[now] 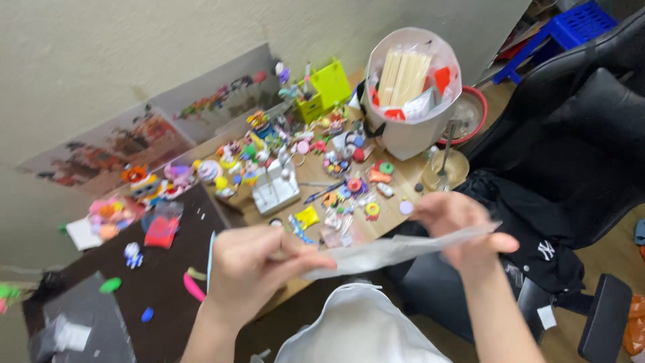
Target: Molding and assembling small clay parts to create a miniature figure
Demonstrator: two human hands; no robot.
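Translucent plastic, thin and slack, is what I have between my hands: a clear bag (396,250) stretched flat above the near edge of the wooden table (396,185). My left hand (259,269) pinches one end, thumb pressed down on top and fingers curled beneath, so the film is clamped rather than resting loose. My right hand (463,228) closes on the other end, with the fingers folded over the upper side. Held by both ends like this, the bag stays taut and level, which keeps a limp sheet from folding on itself. Motion blur smears both hands, so I cannot tell whether anything lies inside it.

Beyond the bag, the table is crowded with small, bright, hard-looking trinkets (336,168), many round or ring-shaped, in pink, orange, green and yellow. A white block-shaped stand (275,188) with upright pins sits just past my left hand. At the far right corner of the table stands a white sack (410,101), its mouth open and pale flat sticks packed upright in it. Left of the table lies a dark brown mat (154,269), matte, with a red packet (161,232) on it. To the table's right is a black chair (584,128), draped in dark cloth.
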